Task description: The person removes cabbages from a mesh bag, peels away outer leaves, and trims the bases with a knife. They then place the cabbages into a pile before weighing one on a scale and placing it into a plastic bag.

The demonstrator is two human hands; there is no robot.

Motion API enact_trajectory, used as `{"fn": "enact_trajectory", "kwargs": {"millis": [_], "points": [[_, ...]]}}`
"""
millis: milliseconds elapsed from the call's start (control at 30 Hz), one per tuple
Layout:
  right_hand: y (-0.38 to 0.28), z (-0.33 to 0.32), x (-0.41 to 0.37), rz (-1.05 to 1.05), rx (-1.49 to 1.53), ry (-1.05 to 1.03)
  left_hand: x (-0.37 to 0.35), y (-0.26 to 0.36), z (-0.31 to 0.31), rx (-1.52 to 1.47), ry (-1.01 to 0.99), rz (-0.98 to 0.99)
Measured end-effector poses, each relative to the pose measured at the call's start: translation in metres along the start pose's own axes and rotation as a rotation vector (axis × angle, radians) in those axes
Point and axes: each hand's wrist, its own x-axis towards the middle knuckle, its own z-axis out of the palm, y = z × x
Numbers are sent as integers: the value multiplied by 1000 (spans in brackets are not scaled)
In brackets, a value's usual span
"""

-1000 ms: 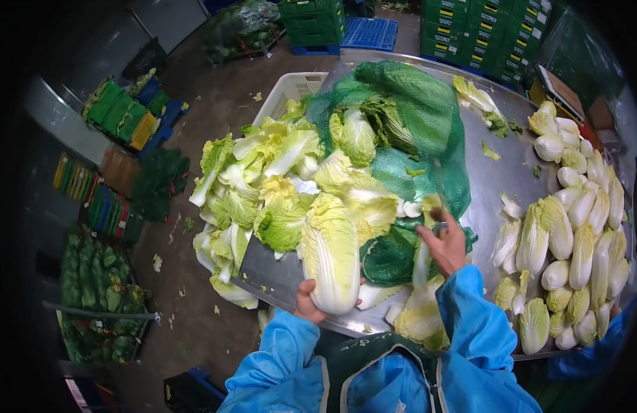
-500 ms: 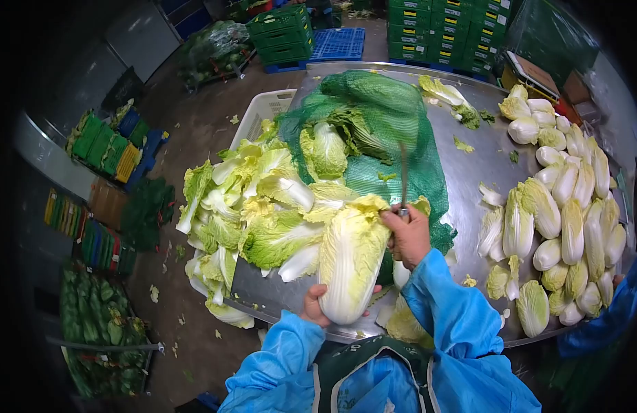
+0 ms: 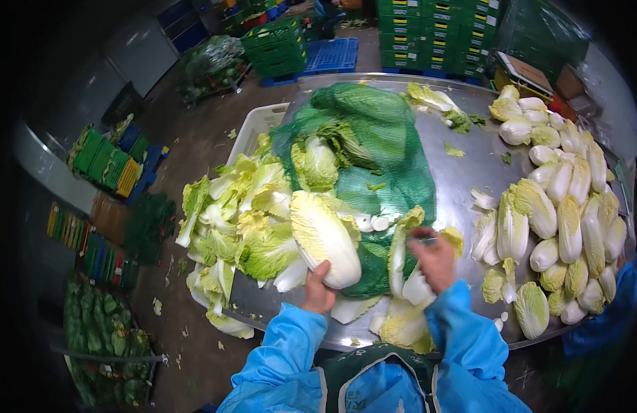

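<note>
My left hand (image 3: pixel 320 292) grips the lower end of a trimmed napa cabbage (image 3: pixel 327 239), which tilts to the left over the metal table (image 3: pixel 463 186). My right hand (image 3: pixel 435 260) is closed, slightly blurred, around the knife; just a thin glint of the knife (image 3: pixel 426 239) shows. A loose outer leaf (image 3: pixel 401 251) stands beside its fingers on the left. Beyond the held cabbage, a green mesh bag (image 3: pixel 394 144) contains whole cabbages, one of them (image 3: pixel 315 163) showing at its opening.
Loose leaves (image 3: pixel 222 213) heap over a white crate (image 3: pixel 258 127) at the table's left edge. Many trimmed cabbages (image 3: pixel 570 227) lie along the right side. Leaf scraps (image 3: pixel 405 322) are near my body. Stacked green crates (image 3: pixel 439 38) stand behind the table.
The held cabbage has moved up and left and now leans left. My right hand has moved right and down, away from it. An outer leaf is now separate beside that hand.
</note>
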Motion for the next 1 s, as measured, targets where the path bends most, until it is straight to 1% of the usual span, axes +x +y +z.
{"fn": "enact_trajectory", "kwargs": {"millis": [33, 67, 100, 133, 200, 233, 267, 333, 400, 433, 500, 567, 600, 633, 667, 733, 767, 800, 833, 867, 900, 933, 967, 1000], "points": [[13, 22, 0, -252, 5, -13, -2, -3, 16, -28, -44, 24], [8, 30, -5, -189, -27, -130, -5, -9, 30, -27, -62, 13], [3, 39, -8, -230, -81, -114, -7, -14, 42, 118, -73, 69], [22, 50, 3, -543, -113, -16, -10, -18, 53, 263, -82, 129], [10, 39, 2, -505, -253, -35, -13, -23, 68, 294, -114, 155], [11, 36, 1, -504, -254, -27, -15, -25, 72, 354, -112, 171], [15, 34, 2, -543, -259, -2, -16, -27, 76, 412, -106, 189], [22, 30, 3, -578, -265, 24, -18, -32, 82, 421, -102, 197], [29, 27, 6, -648, -338, 101, -18, -36, 86, 435, -98, 204], [32, 23, 7, -644, -337, 105, -19, -38, 87, 482, -81, 221], [38, 8, 14, -542, -334, 173, -19, -43, 88, 532, -75, 236], [83, -26, 56, -193, -14, 208, -21, -46, 84, 118, -3, -8], [86, -50, 64, -192, -123, 236, -22, -43, 84, 120, -10, -12], [91, -68, 64, -297, -353, 317, -20, -36, 85, -21, -89, -133], [92, -75, 60, -299, -349, 329, -18, -32, 86, -161, -168, -256], [92, -97, 46, -610, -313, 541, -12, -39, 87, -128, -240, -286], [61, -106, 20, -237, -220, 309, -9, -48, 91, -103, -210, -225], [70, -108, 18, -68, -43, 112, -1, -62, 101, -82, -209, -187], [55, -105, -4, 44, 45, 27, 3, -75, 112, -66, -213, -189], [60, -103, -14, 66, 73, -63, 5, -86, 125, -51, -220, -196], [47, -108, -25, 234, 212, -146, 1, -95, 146, 11, -276, -223], [63, -106, -30, 147, 465, -159, -2, -107, 164, 72, -324, -233], [68, -109, -31, 90, 599, -125, 3, -128, 174, 67, -374, -278], [70, -130, -31, 78, 602, -76, 7, -148, 182, 162, -443, -325]]}}
